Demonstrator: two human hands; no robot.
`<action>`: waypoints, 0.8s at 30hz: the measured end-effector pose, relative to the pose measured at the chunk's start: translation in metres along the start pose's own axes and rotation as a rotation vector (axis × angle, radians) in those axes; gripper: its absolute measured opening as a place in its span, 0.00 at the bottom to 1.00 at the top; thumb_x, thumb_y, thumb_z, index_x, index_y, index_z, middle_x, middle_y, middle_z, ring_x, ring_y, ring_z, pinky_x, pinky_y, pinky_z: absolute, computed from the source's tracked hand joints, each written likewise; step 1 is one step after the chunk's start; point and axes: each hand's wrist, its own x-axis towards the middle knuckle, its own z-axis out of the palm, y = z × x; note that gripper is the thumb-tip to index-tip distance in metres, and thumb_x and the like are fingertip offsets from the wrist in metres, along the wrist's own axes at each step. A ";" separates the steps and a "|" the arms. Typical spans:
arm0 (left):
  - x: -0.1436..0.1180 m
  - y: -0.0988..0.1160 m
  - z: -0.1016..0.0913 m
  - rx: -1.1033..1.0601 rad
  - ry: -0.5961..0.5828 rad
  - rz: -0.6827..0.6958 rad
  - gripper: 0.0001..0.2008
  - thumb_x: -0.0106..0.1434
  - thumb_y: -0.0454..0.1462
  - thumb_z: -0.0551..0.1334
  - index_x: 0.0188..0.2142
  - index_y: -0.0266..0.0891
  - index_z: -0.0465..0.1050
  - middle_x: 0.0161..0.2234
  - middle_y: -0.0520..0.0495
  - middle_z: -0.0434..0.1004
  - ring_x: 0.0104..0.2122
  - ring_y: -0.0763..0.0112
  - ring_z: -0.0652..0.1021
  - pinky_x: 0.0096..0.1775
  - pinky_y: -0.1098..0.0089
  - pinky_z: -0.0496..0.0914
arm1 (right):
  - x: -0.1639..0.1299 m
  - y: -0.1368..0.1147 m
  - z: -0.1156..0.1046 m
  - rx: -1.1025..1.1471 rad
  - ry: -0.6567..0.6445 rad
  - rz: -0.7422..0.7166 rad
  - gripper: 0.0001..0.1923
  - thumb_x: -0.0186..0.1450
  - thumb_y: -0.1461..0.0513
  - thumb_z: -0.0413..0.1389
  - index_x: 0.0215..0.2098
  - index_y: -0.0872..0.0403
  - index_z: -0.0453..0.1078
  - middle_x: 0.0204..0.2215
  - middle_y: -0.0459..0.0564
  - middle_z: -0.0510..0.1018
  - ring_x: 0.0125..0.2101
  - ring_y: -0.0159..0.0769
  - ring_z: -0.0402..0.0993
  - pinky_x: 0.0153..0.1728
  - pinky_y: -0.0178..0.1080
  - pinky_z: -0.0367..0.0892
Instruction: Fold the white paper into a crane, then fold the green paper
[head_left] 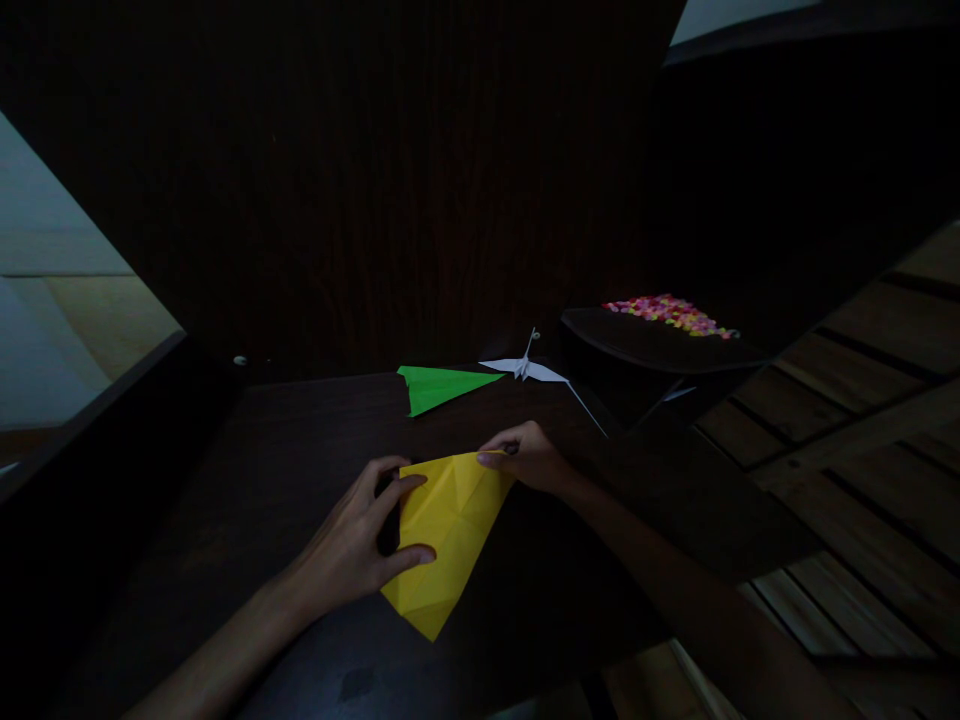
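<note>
A creased sheet of yellow paper (450, 530) is held between my hands over the dark wooden surface. My left hand (375, 530) grips its left edge, thumb and a finger lying across the front and the other fingers partly hidden behind. At the upper right corner my right hand (525, 455) pinches the paper between thumb and fingers. The lower end of the sheet tapers to a point, and fold lines cross its middle. Beyond my hands lies a folded green paper plane (442, 388), its tip touching or close to a white folded paper bird (525, 369).
Pink, red and yellow small pieces (675, 315) are heaped on a dark curved ledge (637, 340) at the right. A tall dark wooden panel (337, 200) rises behind the work surface (300, 430). Wooden slats (862, 470) show at lower right.
</note>
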 end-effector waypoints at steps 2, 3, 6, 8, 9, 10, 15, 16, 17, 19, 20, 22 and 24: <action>0.000 0.000 -0.001 0.001 -0.014 -0.008 0.30 0.58 0.49 0.67 0.57 0.45 0.63 0.56 0.38 0.60 0.54 0.48 0.70 0.50 0.50 0.73 | 0.000 0.000 0.001 0.033 -0.002 0.009 0.08 0.54 0.59 0.64 0.29 0.54 0.81 0.29 0.51 0.84 0.30 0.40 0.78 0.30 0.38 0.68; 0.000 0.001 -0.001 0.002 -0.021 -0.011 0.30 0.58 0.49 0.67 0.57 0.44 0.63 0.56 0.38 0.60 0.54 0.48 0.70 0.50 0.50 0.73 | 0.000 0.000 0.001 0.052 0.001 0.009 0.08 0.54 0.58 0.64 0.29 0.54 0.81 0.30 0.51 0.84 0.31 0.40 0.78 0.30 0.38 0.68; 0.000 0.001 -0.001 0.006 -0.027 -0.010 0.31 0.58 0.49 0.67 0.58 0.44 0.62 0.56 0.38 0.59 0.54 0.48 0.70 0.51 0.49 0.72 | -0.001 0.001 0.003 0.098 0.023 0.019 0.10 0.53 0.57 0.64 0.31 0.54 0.80 0.28 0.50 0.83 0.29 0.39 0.78 0.27 0.36 0.66; 0.000 0.000 -0.001 0.007 -0.020 -0.010 0.31 0.58 0.49 0.67 0.58 0.44 0.63 0.56 0.38 0.60 0.54 0.48 0.70 0.51 0.50 0.72 | -0.001 0.001 0.004 0.115 0.030 0.028 0.11 0.53 0.57 0.64 0.32 0.55 0.79 0.27 0.49 0.82 0.27 0.38 0.77 0.25 0.35 0.65; 0.000 0.000 -0.001 0.007 -0.015 -0.011 0.31 0.58 0.49 0.67 0.57 0.44 0.63 0.56 0.38 0.60 0.54 0.48 0.70 0.51 0.50 0.72 | -0.001 0.001 0.004 0.121 0.028 0.031 0.11 0.53 0.57 0.64 0.32 0.55 0.79 0.26 0.49 0.82 0.27 0.37 0.76 0.25 0.35 0.64; 0.000 0.000 -0.001 0.007 -0.013 -0.013 0.31 0.58 0.49 0.68 0.57 0.44 0.64 0.56 0.38 0.60 0.54 0.48 0.70 0.51 0.50 0.73 | -0.001 0.001 0.003 0.125 0.021 0.032 0.11 0.53 0.58 0.64 0.32 0.55 0.79 0.26 0.49 0.82 0.27 0.37 0.76 0.25 0.34 0.64; 0.000 -0.001 -0.002 -0.016 -0.022 -0.028 0.32 0.57 0.48 0.68 0.58 0.43 0.64 0.58 0.37 0.59 0.56 0.47 0.69 0.52 0.49 0.72 | 0.001 0.001 0.001 0.159 -0.015 0.035 0.09 0.52 0.58 0.64 0.28 0.56 0.78 0.27 0.51 0.82 0.27 0.38 0.76 0.26 0.35 0.64; 0.000 -0.001 -0.002 -0.031 -0.028 -0.040 0.33 0.57 0.48 0.69 0.59 0.44 0.63 0.59 0.37 0.59 0.57 0.47 0.68 0.53 0.49 0.71 | 0.001 0.001 0.001 0.177 -0.021 0.037 0.09 0.52 0.58 0.65 0.27 0.56 0.78 0.27 0.51 0.82 0.28 0.38 0.77 0.26 0.35 0.64; 0.001 0.000 -0.003 -0.051 -0.034 -0.055 0.34 0.57 0.47 0.69 0.60 0.45 0.61 0.60 0.37 0.58 0.58 0.47 0.67 0.54 0.49 0.70 | 0.001 0.000 0.001 0.197 -0.023 0.038 0.10 0.51 0.57 0.65 0.27 0.56 0.77 0.27 0.51 0.82 0.28 0.38 0.77 0.26 0.35 0.65; 0.001 0.000 -0.004 -0.106 -0.046 -0.086 0.39 0.56 0.44 0.70 0.64 0.47 0.55 0.62 0.38 0.56 0.60 0.48 0.65 0.57 0.48 0.67 | 0.000 -0.001 0.001 0.234 -0.018 0.039 0.10 0.51 0.56 0.66 0.26 0.56 0.77 0.27 0.51 0.82 0.28 0.38 0.77 0.27 0.36 0.65; 0.002 0.000 -0.005 -0.139 -0.049 -0.104 0.42 0.56 0.43 0.70 0.66 0.48 0.51 0.63 0.38 0.55 0.61 0.48 0.64 0.58 0.48 0.66 | 0.000 -0.001 0.001 0.245 -0.012 0.040 0.11 0.51 0.56 0.66 0.26 0.56 0.77 0.26 0.51 0.82 0.28 0.38 0.77 0.27 0.36 0.65; 0.002 0.000 -0.007 -0.203 -0.041 -0.143 0.50 0.54 0.41 0.71 0.68 0.49 0.43 0.65 0.37 0.53 0.63 0.48 0.62 0.59 0.46 0.63 | -0.001 -0.002 0.001 0.250 0.014 0.039 0.13 0.51 0.54 0.66 0.26 0.56 0.77 0.26 0.51 0.82 0.27 0.38 0.77 0.26 0.36 0.65; 0.002 -0.001 -0.008 -0.270 -0.033 -0.190 0.55 0.53 0.40 0.72 0.69 0.49 0.36 0.67 0.36 0.51 0.64 0.45 0.61 0.59 0.42 0.62 | -0.001 -0.003 0.001 0.244 0.052 0.033 0.14 0.51 0.53 0.66 0.26 0.56 0.76 0.25 0.51 0.82 0.26 0.37 0.76 0.25 0.36 0.65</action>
